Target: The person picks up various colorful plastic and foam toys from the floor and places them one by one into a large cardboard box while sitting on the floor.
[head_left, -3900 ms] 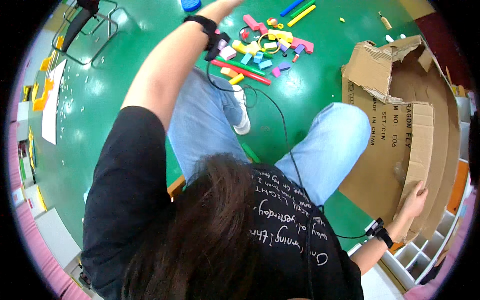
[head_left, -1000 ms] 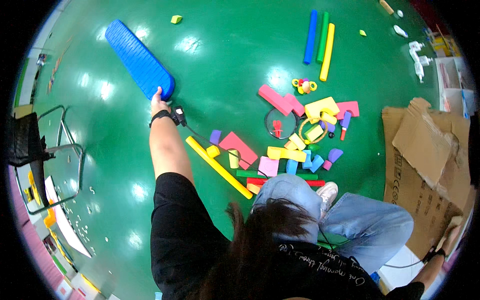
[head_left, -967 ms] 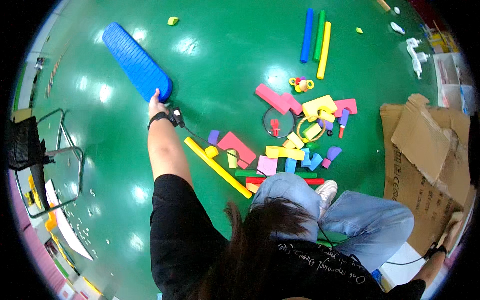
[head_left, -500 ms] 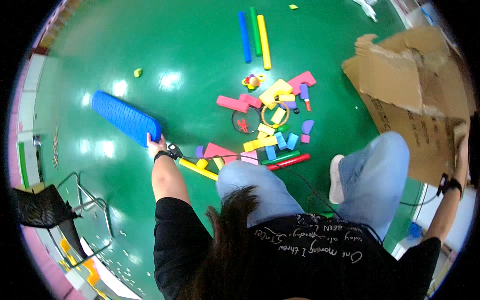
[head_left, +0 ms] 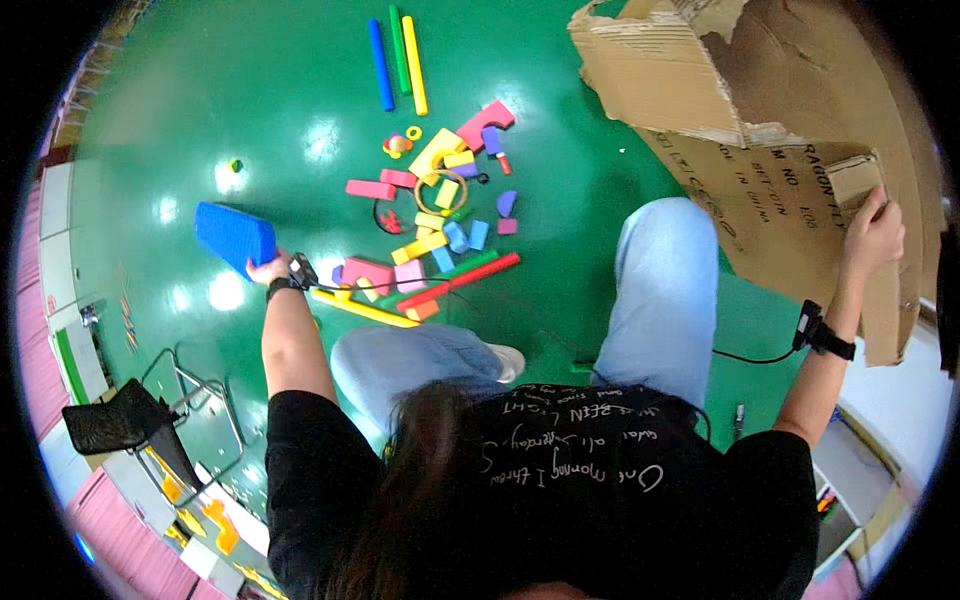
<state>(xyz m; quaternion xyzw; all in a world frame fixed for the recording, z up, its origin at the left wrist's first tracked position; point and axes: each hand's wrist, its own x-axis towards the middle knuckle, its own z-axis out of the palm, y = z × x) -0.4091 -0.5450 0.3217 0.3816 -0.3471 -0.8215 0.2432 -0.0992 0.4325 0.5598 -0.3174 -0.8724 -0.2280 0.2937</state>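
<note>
Far lower left of frame: black chair (head_left: 118, 425) on the green floor (head_left: 250, 90). Left-centre: left hand (head_left: 268, 268) closed on the near end of a blue foam block (head_left: 235, 236), gripping it at its lower-right corner. Block's long axis runs from the hand up and to the left, far end pointing toward the upper left of the frame; looks foreshortened, so whether it is lifted off the floor cannot be told. Black band on the left wrist, thin black cable trailing right from it.

Just right of that hand: long yellow stick (head_left: 362, 308) lying diagonal, then a scatter of foam pieces in the centre of the frame, including a pink block (head_left: 368, 274), a red stick (head_left: 470, 280) and a green one beside it, and a pink L-shaped piece (head_left: 485, 123) higher up. Top centre: three long sticks side by side, blue (head_left: 380, 65), green (head_left: 398, 45), yellow (head_left: 414, 65), all roughly vertical in frame.

Lower centre: person's own hair, black shirt and jeans-clad knees.

Right side: big torn cardboard box (head_left: 760, 130) filling the upper right. Right hand (head_left: 872, 232) clamped on its lower right flap edge, fingers wrapped over the cardboard. Black wrist device below it, cable hanging left.
</note>
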